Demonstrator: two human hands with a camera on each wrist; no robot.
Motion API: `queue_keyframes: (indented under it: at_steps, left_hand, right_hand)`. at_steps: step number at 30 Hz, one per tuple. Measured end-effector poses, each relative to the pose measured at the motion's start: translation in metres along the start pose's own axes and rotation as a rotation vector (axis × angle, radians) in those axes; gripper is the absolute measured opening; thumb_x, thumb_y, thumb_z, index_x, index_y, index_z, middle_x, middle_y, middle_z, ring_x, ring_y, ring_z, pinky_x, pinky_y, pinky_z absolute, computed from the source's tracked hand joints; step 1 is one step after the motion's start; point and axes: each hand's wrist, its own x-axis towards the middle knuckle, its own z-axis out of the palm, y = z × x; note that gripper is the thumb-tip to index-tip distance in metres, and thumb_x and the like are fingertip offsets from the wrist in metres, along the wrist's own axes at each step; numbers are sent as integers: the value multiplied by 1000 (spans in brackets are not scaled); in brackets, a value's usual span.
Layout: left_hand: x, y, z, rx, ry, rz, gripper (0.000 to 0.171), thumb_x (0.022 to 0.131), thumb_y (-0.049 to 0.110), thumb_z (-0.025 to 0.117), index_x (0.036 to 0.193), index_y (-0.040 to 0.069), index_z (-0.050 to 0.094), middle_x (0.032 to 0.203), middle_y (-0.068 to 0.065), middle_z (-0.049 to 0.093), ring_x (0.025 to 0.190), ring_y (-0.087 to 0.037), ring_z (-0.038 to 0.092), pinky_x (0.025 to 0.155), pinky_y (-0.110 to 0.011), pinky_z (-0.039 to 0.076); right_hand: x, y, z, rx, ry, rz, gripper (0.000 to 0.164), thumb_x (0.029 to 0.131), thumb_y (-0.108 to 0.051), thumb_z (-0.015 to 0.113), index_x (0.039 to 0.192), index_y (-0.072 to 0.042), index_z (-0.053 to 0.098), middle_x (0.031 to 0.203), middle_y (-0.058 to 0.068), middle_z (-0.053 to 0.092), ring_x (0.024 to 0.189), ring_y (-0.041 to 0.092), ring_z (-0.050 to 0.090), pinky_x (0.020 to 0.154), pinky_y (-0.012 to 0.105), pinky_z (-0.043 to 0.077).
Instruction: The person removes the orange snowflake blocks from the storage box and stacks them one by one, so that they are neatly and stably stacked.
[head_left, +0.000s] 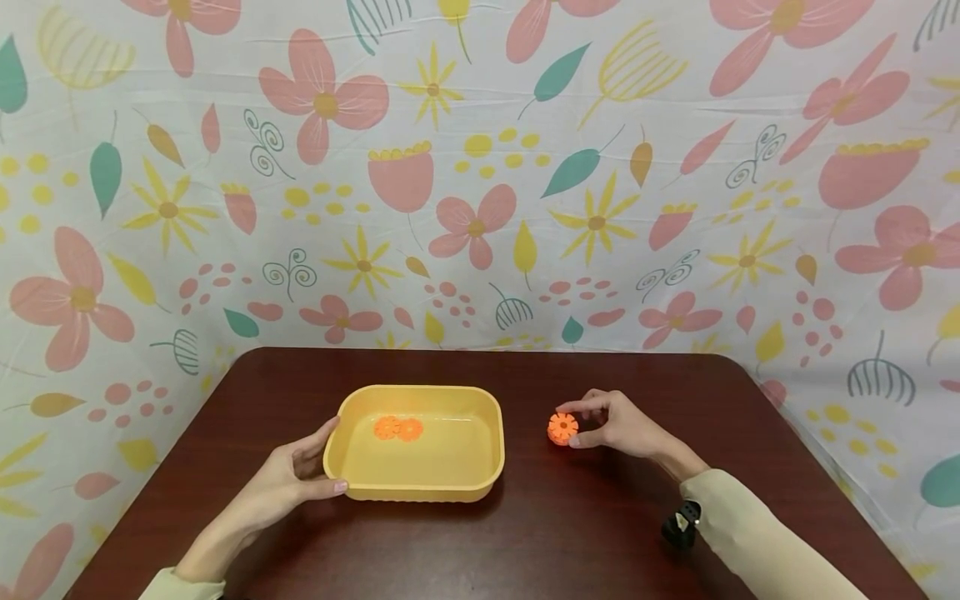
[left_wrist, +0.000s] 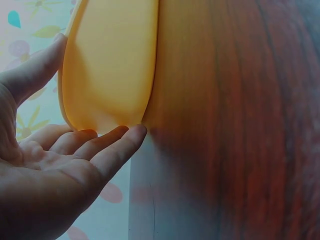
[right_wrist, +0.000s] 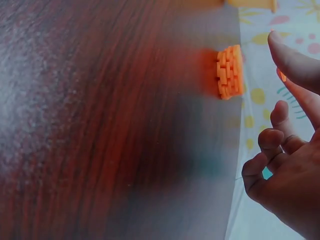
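My left hand holds the left end of a yellow plastic basin, thumb at the near left corner and fingers along the left side. In the left wrist view, the fingertips curl up against the basin's end. Two orange notched flower-shaped discs lie inside it, side by side. To the right, my right hand pinches an orange notched disc between thumb and index finger. A short stack of the same discs stands on the table just below; the thumb mostly hides the pinched disc in the right wrist view.
The dark brown wooden table has rounded far corners. A cloth with flower and leaf prints hangs close behind its far edge and along both sides. A black device is strapped at the right wrist.
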Motion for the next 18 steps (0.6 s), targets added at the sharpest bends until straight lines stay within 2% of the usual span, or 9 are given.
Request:
queue_keyframes:
  at_steps: [11,18]
  left_hand:
    - [0,1,0,9,12,-4,98,91,10,84,168,5,23,168,-20,28,148,-45,36,97,-26,53]
    - [0,0,0,5,7,-4,98,91,9,84,168,5,23,168,-21,28,149,-44,35,97,-27,53]
  right_hand:
    - [-3,6,2,-4,-15,19,48,85,-11,90,130,-2,75,91,21,57,80,31,44,63,30,36]
    - [-2,12,4,-20,-31,12,49,85,-10,90,130,-1,74,87,19,53,79,31,44,64,30,35]
